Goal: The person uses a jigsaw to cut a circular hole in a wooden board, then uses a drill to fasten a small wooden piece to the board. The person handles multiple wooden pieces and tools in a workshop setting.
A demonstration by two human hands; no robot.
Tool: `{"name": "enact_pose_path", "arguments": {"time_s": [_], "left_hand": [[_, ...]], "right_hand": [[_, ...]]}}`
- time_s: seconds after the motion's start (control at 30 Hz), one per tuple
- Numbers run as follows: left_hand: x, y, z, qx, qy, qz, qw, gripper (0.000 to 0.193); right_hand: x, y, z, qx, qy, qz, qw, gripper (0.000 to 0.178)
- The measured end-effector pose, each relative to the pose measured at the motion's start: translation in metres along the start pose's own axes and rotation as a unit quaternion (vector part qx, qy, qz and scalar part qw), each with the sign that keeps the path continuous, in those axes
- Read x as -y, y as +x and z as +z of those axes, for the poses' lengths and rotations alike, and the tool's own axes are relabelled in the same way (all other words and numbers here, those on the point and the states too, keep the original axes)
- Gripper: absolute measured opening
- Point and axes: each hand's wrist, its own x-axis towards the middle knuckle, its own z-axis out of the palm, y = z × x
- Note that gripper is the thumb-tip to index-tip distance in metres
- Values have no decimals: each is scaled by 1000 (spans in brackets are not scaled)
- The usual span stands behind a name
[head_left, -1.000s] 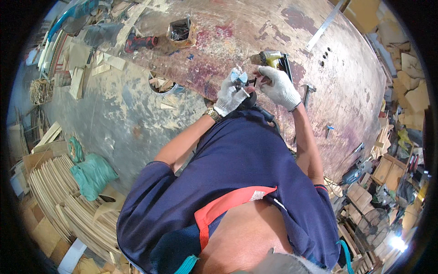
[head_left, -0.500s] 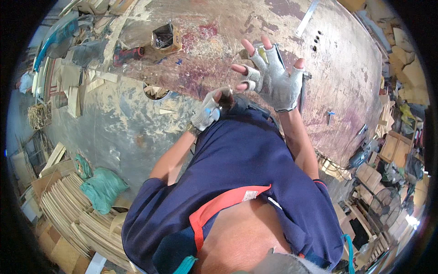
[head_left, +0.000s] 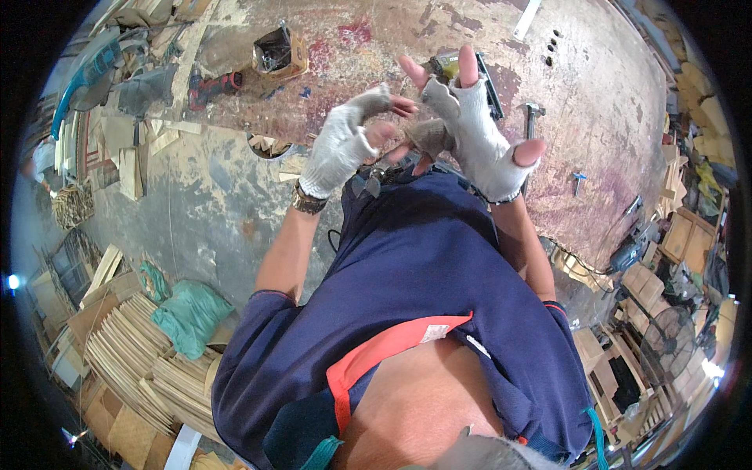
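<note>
Head view: left hand (head_left: pixel 343 145) half-curled, right hand (head_left: pixel 479 137) splayed, nothing visible in either. Yellow-black power tool (head_left: pixel 448 67), partly hidden by right fingers (head_left: pixel 468 66), lies on the scuffed, paint-stained worktable (head_left: pixel 580 110). Cluttered workshop around; thin wood strips (head_left: pixel 129 345) stacked lower left.

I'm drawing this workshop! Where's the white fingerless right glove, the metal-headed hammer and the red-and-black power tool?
White fingerless right glove (head_left: pixel 487 157): head view, on its palm.
Metal-headed hammer (head_left: pixel 530 124): head view, on its handle.
Red-and-black power tool (head_left: pixel 219 86): head view, on its body.
</note>
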Motion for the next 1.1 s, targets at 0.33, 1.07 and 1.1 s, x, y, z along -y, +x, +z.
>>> {"name": "enact_pose_path", "arguments": {"time_s": [0.33, 1.07, 1.1], "left_hand": [[-24, -3, 25, -27, 41, -25, 998, 35], [-7, 9, 41, -255, 187, 123, 941, 27], [-6, 6, 43, -270, 216, 124, 930, 27]], "right_hand": [[-5, 12, -12, -12, -340, 101, 935, 134], [-8, 9, 10, 58, -666, -137, 731, 107], [-10, 10, 9, 75, -667, -127, 730, 104]]}}
